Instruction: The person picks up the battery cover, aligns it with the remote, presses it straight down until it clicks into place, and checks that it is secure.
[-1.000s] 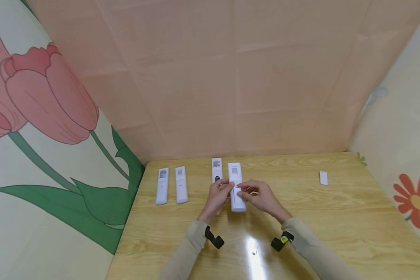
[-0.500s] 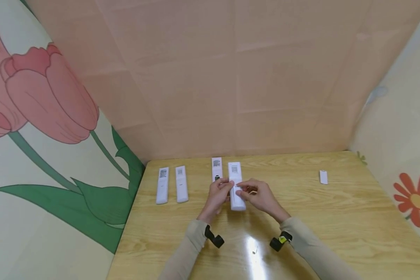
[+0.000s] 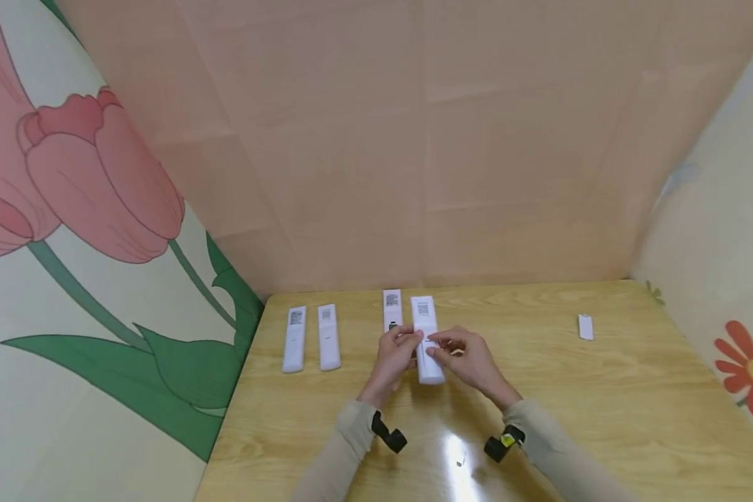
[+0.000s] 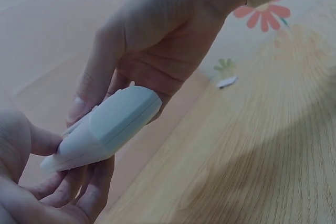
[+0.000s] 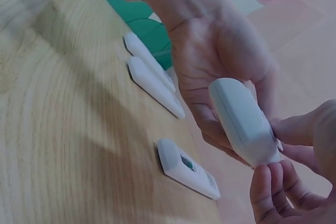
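Bare left hand (image 3: 394,359) grips a white remote control (image 3: 424,317), thumb on its near-left edge and fingers underneath. Its back faces up, with a printed square code near the far end. The right hand (image 3: 467,355) pinches the battery cover (image 3: 428,367) on the remote's lower half between thumb and fingers. In the left wrist view, the cover's edge (image 4: 73,128) shows slightly raised beneath the right thumb. The remote (image 5: 244,121) is held above the table, end toward the body, in the right wrist view. The battery slot's inside is hidden.
Another white remote (image 3: 392,307) lies just behind the left hand, its battery slot (image 5: 188,162) uncovered. Two more remotes, one outer (image 3: 293,341) and one inner (image 3: 329,338), lie face down at the left. A loose battery cover (image 3: 586,327) lies at the right of the wooden table (image 3: 634,418).
The head view has shifted slightly. Both hands stay at the same remote with nearly the same hold.
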Demonstrator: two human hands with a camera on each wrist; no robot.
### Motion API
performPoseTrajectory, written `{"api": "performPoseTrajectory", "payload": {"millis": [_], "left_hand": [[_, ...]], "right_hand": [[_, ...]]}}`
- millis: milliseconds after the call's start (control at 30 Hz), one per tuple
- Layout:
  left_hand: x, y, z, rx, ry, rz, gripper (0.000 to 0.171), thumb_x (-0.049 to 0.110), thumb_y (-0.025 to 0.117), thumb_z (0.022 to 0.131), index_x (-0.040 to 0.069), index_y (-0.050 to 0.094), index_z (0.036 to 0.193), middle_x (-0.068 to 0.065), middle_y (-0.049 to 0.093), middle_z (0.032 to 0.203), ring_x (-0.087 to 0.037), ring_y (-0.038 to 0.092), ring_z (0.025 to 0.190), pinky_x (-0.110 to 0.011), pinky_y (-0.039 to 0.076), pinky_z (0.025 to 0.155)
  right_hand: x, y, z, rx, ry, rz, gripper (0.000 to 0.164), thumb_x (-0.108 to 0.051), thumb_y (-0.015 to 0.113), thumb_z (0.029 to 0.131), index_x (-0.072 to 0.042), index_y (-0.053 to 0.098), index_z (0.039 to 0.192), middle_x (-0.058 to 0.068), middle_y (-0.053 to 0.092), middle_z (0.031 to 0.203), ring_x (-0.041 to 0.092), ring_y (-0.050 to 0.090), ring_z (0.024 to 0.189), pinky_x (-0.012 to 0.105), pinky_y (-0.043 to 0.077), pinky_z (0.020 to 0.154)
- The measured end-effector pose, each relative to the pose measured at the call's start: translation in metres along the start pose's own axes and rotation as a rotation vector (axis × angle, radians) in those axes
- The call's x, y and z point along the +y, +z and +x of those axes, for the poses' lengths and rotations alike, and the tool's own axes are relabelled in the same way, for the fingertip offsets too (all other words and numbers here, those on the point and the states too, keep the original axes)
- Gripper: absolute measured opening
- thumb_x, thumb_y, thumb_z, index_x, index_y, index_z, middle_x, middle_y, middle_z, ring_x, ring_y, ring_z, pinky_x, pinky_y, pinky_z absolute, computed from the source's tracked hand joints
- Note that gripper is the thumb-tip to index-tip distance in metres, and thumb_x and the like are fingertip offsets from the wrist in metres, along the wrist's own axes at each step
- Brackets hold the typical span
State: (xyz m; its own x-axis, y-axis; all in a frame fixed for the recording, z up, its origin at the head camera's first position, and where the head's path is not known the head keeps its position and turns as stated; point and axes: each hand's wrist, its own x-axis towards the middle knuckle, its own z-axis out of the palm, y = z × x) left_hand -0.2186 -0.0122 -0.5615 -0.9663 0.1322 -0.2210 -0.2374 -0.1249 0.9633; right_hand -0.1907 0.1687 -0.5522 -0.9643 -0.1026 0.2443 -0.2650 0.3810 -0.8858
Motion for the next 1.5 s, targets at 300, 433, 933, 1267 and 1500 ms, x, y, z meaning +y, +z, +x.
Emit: {"api": "performPoseTrajectory", "payload": {"millis": [300, 433, 933, 1267, 1500], "left_hand": [[0.001, 0.001, 0.001, 0.004, 0.020, -0.026, 0.038, 0.022, 0.072, 0.103, -0.002, 0.064, 0.131, -0.017, 0.076, 0.121, -0.021, 0.075, 0.091, -0.039, 0.066, 0.079], [0.004, 0.001, 0.002, 0.011, 0.014, -0.031, 0.038, 0.021, 0.073, 0.102, -0.002, 0.064, 0.131, -0.017, 0.076, 0.121, -0.020, 0.075, 0.090, -0.037, 0.065, 0.078], [0.011, -0.002, 0.001, -0.061, -0.014, 0.001, 0.041, 0.027, 0.073, 0.103, 0.003, 0.065, 0.135, -0.012, 0.077, 0.121, -0.018, 0.072, 0.093, -0.039, 0.064, 0.083], [0.016, -0.008, 0.007, -0.072, -0.002, 0.009, 0.044, 0.029, 0.072, 0.103, 0.001, 0.065, 0.136, -0.012, 0.075, 0.118, -0.020, 0.072, 0.092, -0.037, 0.065, 0.077], [0.021, -0.009, 0.008, -0.096, -0.014, 0.014, 0.042, 0.029, 0.073, 0.103, 0.003, 0.065, 0.135, -0.012, 0.075, 0.118, -0.027, 0.072, 0.097, -0.043, 0.065, 0.085]], "right_hand": [[0.002, 0.001, -0.001, 0.013, 0.169, 0.122, 0.041, -0.008, 0.084, 0.091, 0.004, 0.065, 0.126, 0.019, 0.066, 0.103, 0.020, 0.066, 0.080, 0.023, 0.057, 0.066], [-0.001, 0.001, -0.002, -0.021, 0.233, 0.165, 0.043, -0.014, 0.082, 0.094, 0.006, 0.063, 0.127, 0.020, 0.068, 0.107, 0.020, 0.069, 0.079, 0.027, 0.059, 0.063], [0.000, -0.006, -0.009, -0.139, 0.349, 0.323, 0.042, -0.025, 0.075, 0.102, 0.007, 0.062, 0.126, 0.019, 0.069, 0.112, 0.024, 0.073, 0.089, 0.039, 0.066, 0.074], [-0.007, -0.008, -0.012, -0.159, 0.339, 0.329, 0.041, -0.022, 0.075, 0.101, 0.008, 0.062, 0.126, 0.019, 0.068, 0.112, 0.024, 0.073, 0.091, 0.041, 0.066, 0.074], [-0.008, -0.009, -0.013, -0.162, 0.345, 0.333, 0.042, -0.023, 0.075, 0.102, 0.008, 0.062, 0.127, 0.019, 0.068, 0.112, 0.025, 0.072, 0.091, 0.041, 0.066, 0.074]]}}
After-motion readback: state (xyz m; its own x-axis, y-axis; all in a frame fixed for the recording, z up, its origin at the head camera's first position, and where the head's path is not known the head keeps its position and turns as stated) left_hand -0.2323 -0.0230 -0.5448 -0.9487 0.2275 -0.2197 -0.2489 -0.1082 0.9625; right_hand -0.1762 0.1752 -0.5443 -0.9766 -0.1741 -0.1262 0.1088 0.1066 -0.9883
